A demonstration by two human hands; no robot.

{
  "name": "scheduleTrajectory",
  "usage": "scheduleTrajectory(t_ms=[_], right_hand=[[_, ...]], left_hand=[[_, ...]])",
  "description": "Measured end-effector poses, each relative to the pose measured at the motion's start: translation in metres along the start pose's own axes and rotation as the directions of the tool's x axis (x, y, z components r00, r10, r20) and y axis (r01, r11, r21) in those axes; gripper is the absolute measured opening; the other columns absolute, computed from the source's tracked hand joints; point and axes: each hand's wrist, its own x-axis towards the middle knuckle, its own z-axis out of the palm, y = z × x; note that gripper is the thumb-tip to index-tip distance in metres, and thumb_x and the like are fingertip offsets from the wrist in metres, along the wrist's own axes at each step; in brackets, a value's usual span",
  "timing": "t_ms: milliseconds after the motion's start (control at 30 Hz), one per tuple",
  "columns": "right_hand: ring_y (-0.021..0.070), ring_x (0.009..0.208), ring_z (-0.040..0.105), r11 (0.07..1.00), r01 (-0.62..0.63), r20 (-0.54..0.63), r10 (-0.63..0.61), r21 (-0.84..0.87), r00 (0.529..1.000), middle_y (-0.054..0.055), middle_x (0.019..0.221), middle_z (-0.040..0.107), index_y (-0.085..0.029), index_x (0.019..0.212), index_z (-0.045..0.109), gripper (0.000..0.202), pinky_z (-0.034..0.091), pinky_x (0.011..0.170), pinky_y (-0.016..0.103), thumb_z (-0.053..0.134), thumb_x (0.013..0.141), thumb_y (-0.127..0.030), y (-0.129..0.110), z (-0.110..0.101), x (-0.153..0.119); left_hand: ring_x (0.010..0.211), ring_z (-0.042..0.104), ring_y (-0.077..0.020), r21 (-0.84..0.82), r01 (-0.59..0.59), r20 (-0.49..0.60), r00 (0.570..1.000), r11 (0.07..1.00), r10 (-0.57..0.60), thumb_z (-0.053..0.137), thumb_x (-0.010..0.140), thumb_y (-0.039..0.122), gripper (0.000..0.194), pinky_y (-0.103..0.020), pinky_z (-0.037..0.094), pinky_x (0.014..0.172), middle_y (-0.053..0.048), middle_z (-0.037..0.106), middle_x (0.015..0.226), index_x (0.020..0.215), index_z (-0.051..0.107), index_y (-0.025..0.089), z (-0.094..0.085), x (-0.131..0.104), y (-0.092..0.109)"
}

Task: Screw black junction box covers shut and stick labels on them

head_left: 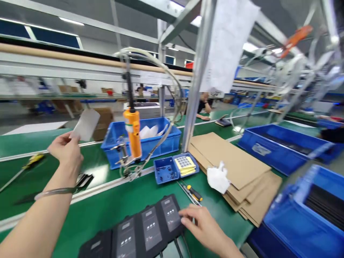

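Observation:
My left hand (67,147) is raised at the left, thumb and fingers pinching a thin whitish sheet (86,124). Below, several black flat devices (152,227) with grey label panels lie side by side on the green bench, cables coming out on the near side. At the right end of this row is my right hand (201,224), its thumb and index fingertips close together on the edge of the last device. Just beyond that hand lie a yellow-and-black screwdriver (195,192) and a thin metal tool (188,193).
An orange electric screwdriver (133,134) hangs before a blue bin (172,139). Small blue trays (166,172) hold screws and yellow-edged labels (185,165). Cardboard sheets (233,157) with crumpled white paper (218,178) lie right, beside blue crates (279,143). A metal post (197,79) rises mid-bench; a person (204,107) sits beyond.

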Motion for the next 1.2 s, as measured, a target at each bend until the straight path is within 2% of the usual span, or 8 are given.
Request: scheduleTrajectory(t_ms=[100, 200, 367, 500, 667, 767, 900, 1200], right_hand=[[0.0204, 0.091, 0.065, 0.916, -0.165, -0.333, 0.038, -0.364, 0.942, 0.007, 0.100, 0.069, -0.022, 0.109, 0.071, 0.025, 0.050, 0.078, 0.030, 0.051, 0.094, -0.020, 0.038, -0.022, 0.011], [0.0289, 0.097, 0.061, 0.783, -0.386, -0.569, 0.051, -0.487, 0.821, 0.016, 0.110, 0.066, -0.016, 0.115, 0.067, 0.032, 0.050, 0.080, 0.039, 0.059, 0.085, -0.011, 0.084, -0.048, 0.019], [0.0296, 0.094, 0.061, 0.823, -0.354, -0.629, -0.004, -0.444, 0.778, 0.015, 0.098, 0.069, -0.015, 0.091, 0.067, 0.017, 0.050, 0.083, 0.042, 0.052, 0.085, -0.010, 0.122, -0.078, 0.022], [0.0227, 0.095, 0.066, 0.925, -0.159, -0.652, -0.114, -0.344, 0.749, 0.012, 0.105, 0.071, -0.015, 0.111, 0.063, 0.027, 0.054, 0.083, 0.035, 0.041, 0.096, -0.023, 0.095, -0.060, 0.015], [0.0256, 0.129, 0.056, 0.927, 0.287, 0.020, -0.291, -0.241, 0.956, 0.013, 0.138, 0.061, -0.019, 0.122, 0.066, 0.036, 0.047, 0.109, 0.043, 0.045, 0.094, -0.025, 0.033, -0.006, 0.001], [0.0346, 0.151, 0.019, 0.941, 0.225, 0.352, -0.126, -0.255, 0.927, 0.018, 0.163, 0.019, -0.015, 0.153, 0.037, 0.068, 0.027, 0.121, 0.055, 0.049, 0.095, -0.049, 0.005, 0.025, 0.002], [0.0418, 0.149, -0.012, 0.909, 0.306, 0.458, -0.152, -0.284, 0.876, 0.027, 0.160, -0.007, -0.002, 0.156, 0.013, 0.108, 0.007, 0.121, 0.065, 0.057, 0.084, -0.069, -0.022, 0.065, 0.011], [0.0365, 0.152, 0.006, 0.788, 0.614, 0.474, -0.521, -0.054, 0.710, 0.023, 0.162, 0.014, -0.003, 0.155, 0.023, 0.093, 0.009, 0.125, 0.052, 0.059, 0.089, -0.058, -0.101, 0.140, 0.047]], left_hand=[[0.100, 0.058, -0.0207, 0.129, -0.143, 0.257, 0.960, 0.981, 0.106, 0.062, 0.090, 0.035, 0.054, -0.032, 0.048, 0.093, -0.008, 0.066, 0.121, 0.131, 0.056, 0.000, 0.044, -0.008, 0.016], [0.093, 0.058, -0.0207, 0.252, -0.293, 0.399, 0.900, 0.922, 0.176, 0.064, 0.086, 0.033, 0.050, -0.036, 0.045, 0.095, -0.001, 0.070, 0.107, 0.131, 0.061, 0.013, 0.048, -0.028, 0.014], [0.073, 0.060, -0.0182, 0.440, -0.373, 0.452, 0.878, 0.817, 0.157, 0.054, 0.088, 0.044, 0.048, -0.036, 0.048, 0.089, -0.004, 0.067, 0.125, 0.127, 0.064, 0.018, -0.002, -0.067, -0.005], [0.103, 0.066, -0.0288, 0.454, -0.522, 0.634, 0.759, 0.722, 0.150, 0.046, 0.086, 0.054, 0.054, -0.035, 0.051, 0.088, -0.006, 0.063, 0.135, 0.122, 0.068, 0.021, -0.068, -0.111, -0.033], [0.116, 0.064, -0.0337, 0.486, -0.388, 0.732, 0.670, 0.783, -0.123, 0.055, 0.082, 0.060, 0.062, -0.043, 0.052, 0.099, -0.007, 0.066, 0.131, 0.131, 0.064, 0.023, -0.155, -0.197, -0.086], [0.109, 0.068, -0.0305, 0.452, -0.220, 0.762, 0.600, 0.865, -0.245, 0.064, 0.079, 0.053, 0.068, -0.040, 0.057, 0.092, -0.004, 0.065, 0.133, 0.143, 0.053, 0.031, -0.190, -0.253, -0.113], [0.108, 0.067, -0.0267, 0.325, -0.026, 0.724, 0.650, 0.945, -0.231, 0.064, 0.079, 0.040, 0.081, -0.040, 0.056, 0.094, -0.004, 0.063, 0.135, 0.153, 0.033, 0.037, -0.203, -0.302, -0.127], [0.116, 0.062, -0.0264, 0.156, 0.298, 0.719, 0.619, 0.942, -0.316, 0.061, 0.083, 0.049, 0.106, -0.048, 0.047, 0.107, -0.016, 0.052, 0.146, 0.157, -0.010, 0.026, -0.191, -0.313, -0.119]])
